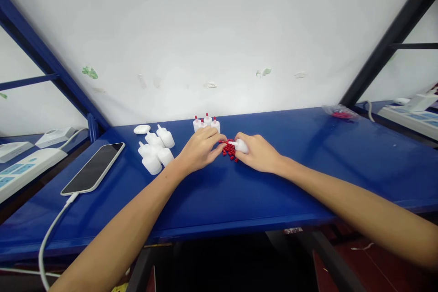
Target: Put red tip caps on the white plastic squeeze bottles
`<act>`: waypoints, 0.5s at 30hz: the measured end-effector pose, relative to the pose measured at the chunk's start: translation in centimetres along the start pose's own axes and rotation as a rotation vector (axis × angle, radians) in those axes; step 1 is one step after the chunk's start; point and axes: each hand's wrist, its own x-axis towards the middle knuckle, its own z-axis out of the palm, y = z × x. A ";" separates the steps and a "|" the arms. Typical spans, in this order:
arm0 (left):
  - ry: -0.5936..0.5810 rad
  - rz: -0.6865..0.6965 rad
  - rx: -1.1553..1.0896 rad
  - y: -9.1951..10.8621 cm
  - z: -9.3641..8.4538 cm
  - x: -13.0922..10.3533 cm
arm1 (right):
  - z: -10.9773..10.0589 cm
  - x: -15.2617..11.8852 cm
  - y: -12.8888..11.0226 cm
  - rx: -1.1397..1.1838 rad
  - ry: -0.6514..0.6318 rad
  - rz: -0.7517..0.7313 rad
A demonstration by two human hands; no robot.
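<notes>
Over the middle of the blue table, my right hand (pixel 258 151) is wrapped round a small white bottle (pixel 241 146), its white nozzle pointing left. My left hand (pixel 202 147) has thumb and forefinger pinched round a small red cap (pixel 223 141), close to the nozzle tip. Beneath and between both hands lies a pile of loose red caps (pixel 231 150). Several white bottles with red caps (pixel 215 124) stand upright behind my left hand. To the left is a group of white bottles (pixel 152 163) without red caps, some of them tilted or lying.
The blue table (pixel 239 200) meets a white wall. At the left lie a phone (pixel 94 169) with a white cable (pixel 51 232) and a small white case (pixel 142 129). A clear bag with red pieces (pixel 340 112) rests at the back right. Power strips (pixel 25 169) sit beyond the frame.
</notes>
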 end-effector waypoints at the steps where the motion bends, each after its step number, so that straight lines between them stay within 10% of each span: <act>1: 0.005 0.003 0.030 0.1 -0.1 0.1 | 0.0 0.0 0.0 -0.028 0.000 -0.007; 15: -0.020 -0.137 -0.234 1.0 1.5 -0.1 | -0.4 -0.4 -0.5 -0.261 0.024 -0.036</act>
